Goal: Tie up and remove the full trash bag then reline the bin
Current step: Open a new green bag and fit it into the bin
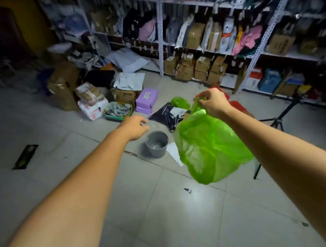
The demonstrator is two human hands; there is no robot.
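**Inspector:** Nearest item?

**Assistant:** A small dark scrap (187,190) on the tiled floor (164,228), well short of both hands.

**Inspector:** Left hand?

**Assistant:** The left hand (135,129) is held out with loosely curled fingers, holding nothing. It hovers just left of the bin's rim.

**Inspector:** Right hand?

**Assistant:** The right hand (213,103) pinches the gathered top of the green bag (207,145). The bag hangs clear of the floor.

**Inspector:** The bin?

**Assistant:** The grey bin (157,143) stands upright on the floor between the left hand and the bag, its bare inside showing. A white paper scrap (174,154) lies just beside it.

**Inspector:** Beyond?

**Assistant:** A black mailer (167,114), a purple package (147,100) and a green tray (118,110) of scraps lie on the floor. A tripod (278,120) stands to the right. Metal shelving (160,37) at the back holds boxes and parcels.
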